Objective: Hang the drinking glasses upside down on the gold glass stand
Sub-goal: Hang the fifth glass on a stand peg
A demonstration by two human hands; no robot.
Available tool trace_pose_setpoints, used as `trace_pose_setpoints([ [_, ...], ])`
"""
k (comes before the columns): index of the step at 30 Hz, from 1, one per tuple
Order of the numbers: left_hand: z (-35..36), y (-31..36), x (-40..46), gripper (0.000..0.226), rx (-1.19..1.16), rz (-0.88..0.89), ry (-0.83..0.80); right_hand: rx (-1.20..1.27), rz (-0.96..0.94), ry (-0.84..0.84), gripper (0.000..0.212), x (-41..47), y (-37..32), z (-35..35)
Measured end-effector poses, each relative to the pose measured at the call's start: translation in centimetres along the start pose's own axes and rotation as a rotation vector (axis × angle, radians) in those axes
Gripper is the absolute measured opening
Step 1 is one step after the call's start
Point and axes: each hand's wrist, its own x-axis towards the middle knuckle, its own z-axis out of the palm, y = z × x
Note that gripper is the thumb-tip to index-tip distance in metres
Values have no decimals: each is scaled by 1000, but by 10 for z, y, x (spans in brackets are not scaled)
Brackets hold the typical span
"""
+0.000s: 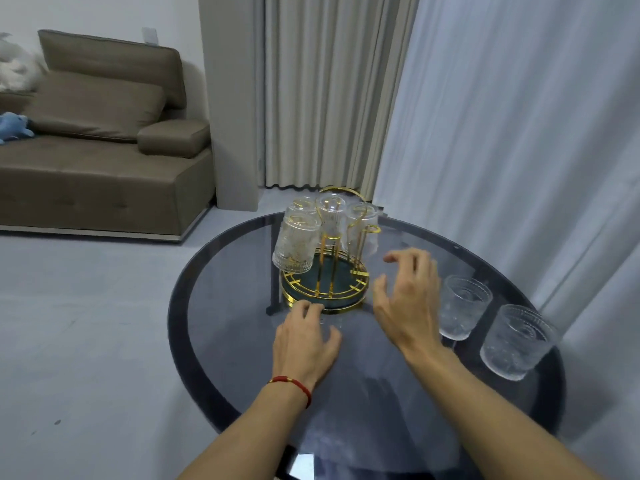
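The gold glass stand [325,289] with a round dark base stands on the round glass table [214,306]. Several ribbed clear glasses hang upside down on its prongs, the nearest [297,244] at front left. One gold prong [370,230] on the right side is bare. Two more glasses stand upright on the table at the right, one [462,306] nearer the stand and one [516,341] further right. My left hand [306,337] rests with its fingertips at the stand's front rim. My right hand [408,296] hovers with spread fingers just right of the stand, holding nothing.
A brown sofa [104,140] stands on the grey floor to the left. Curtains [485,133] hang behind and to the right of the table, close to its right edge. A small bright object [301,465] shows beneath the table's near edge.
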Motion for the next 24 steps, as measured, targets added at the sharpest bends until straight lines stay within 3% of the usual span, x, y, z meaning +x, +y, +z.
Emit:
trace_pose_setpoints([
  [3, -3, 21, -7, 36, -112, 48, 56, -129, 127, 13, 41, -39, 41, -28],
  [10, 0, 64, -28, 32, -216, 127, 13, -351, 396, -57, 79, -64, 97, -71],
  [12, 2, 72, -32, 32, -210, 123, 16, -314, 506, -71, 97, -70, 112, -76],
  [15, 3, 83, -37, 32, -246, 74, -1, -54, 711, -57, 114, -71, 131, -80],
  [18, 4, 91, -39, 32, -286, 42, -39, 128, 890, -35, 111, -71, 143, -78],
  [24, 1, 94, -39, 32, -292, 28, -91, 95, 857, 119, 85, -67, 142, -86],
])
